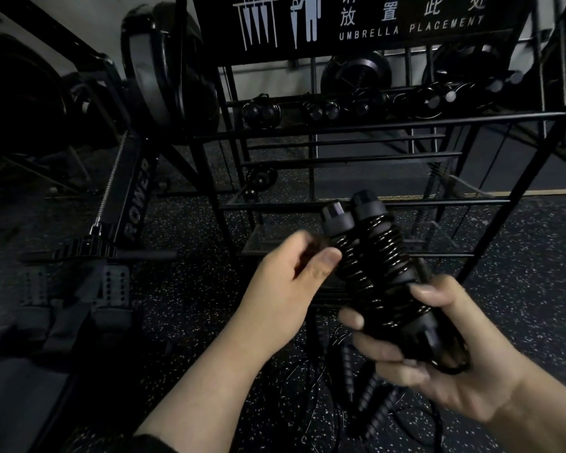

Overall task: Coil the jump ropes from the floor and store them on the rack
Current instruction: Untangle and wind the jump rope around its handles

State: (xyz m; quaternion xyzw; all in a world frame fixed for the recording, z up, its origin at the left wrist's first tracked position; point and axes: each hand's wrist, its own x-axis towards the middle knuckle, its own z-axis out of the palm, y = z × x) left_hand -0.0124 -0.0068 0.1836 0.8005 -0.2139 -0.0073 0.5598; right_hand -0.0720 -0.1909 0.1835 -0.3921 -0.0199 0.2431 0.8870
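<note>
Head view. Right hand (pixel 438 351) curls around the lower end of a jump rope bundle (pixel 378 266): two handles side by side, bound by black cord wound in close turns, held in the air in front of the rack (pixel 373 120). Left hand (pixel 285 282) meets the bundle's upper windings, thumb pressed to the cord and fingers bent behind it; whether those fingers pinch the cord end cannot be told.

Progress, as judged: winding of this rope looks almost finished, since the turns cover most of both handles, though the bundle is not yet on the rack.

Stored: at least four coiled bundles (pixel 261 111) lie along the rack's upper bars below the umbrella placement sign (pixel 406 26), and one more (pixel 260 179) sits lower on the left; darkness prevents a firmer count.

Remaining: loose ropes on the floor (pixel 370 397) lie tangled below the hands, showing about three ribbed handles, so probably two ropes or more.
</note>
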